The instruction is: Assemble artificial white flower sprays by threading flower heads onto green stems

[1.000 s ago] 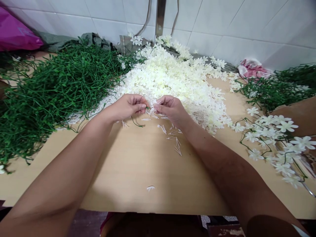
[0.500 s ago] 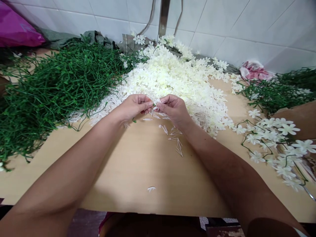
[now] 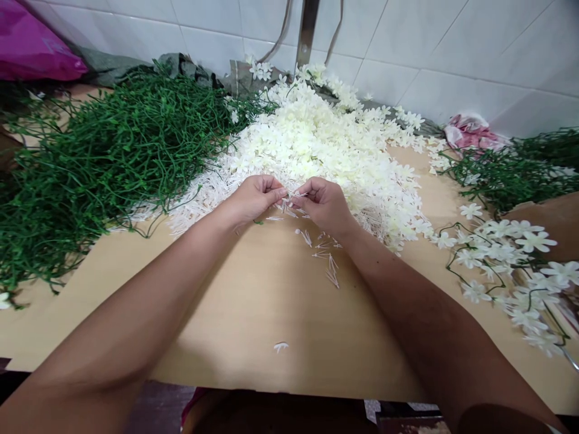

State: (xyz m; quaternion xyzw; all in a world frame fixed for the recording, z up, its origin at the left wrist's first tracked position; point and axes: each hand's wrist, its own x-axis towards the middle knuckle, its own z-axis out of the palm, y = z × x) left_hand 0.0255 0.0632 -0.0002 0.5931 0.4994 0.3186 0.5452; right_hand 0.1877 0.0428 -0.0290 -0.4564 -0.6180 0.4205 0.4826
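Note:
My left hand [image 3: 257, 198] is closed in a pinch on a green plastic stem; a bit of the stem [image 3: 258, 222] shows beneath it, and the rest is hidden by the fingers. Thumb and finger of my right hand [image 3: 324, 204] pinch a small white forked stamen piece [image 3: 299, 194]. The fingertips of both hands nearly meet in front of the pile of white artificial flowers [image 3: 312, 132]. Loose white stamens [image 3: 332, 265] lie on the tan board [image 3: 253, 301] below my right hand, and a heap of them [image 3: 194, 202] lies beyond my left wrist.
A large heap of green stems [image 3: 122, 144] covers the left side. On the right are white flowers on stems [image 3: 520, 259], more green stems [image 3: 520, 169] and a pink-and-white cloth [image 3: 474, 132]. A tiled wall [image 3: 407, 48] closes off the back; a purple bag [image 3: 36, 45] is far left.
The view has shifted slightly, so the scene sits a little further right. Both hands stay fingertip to fingertip, and the white piece at the right fingertips has turned a little.

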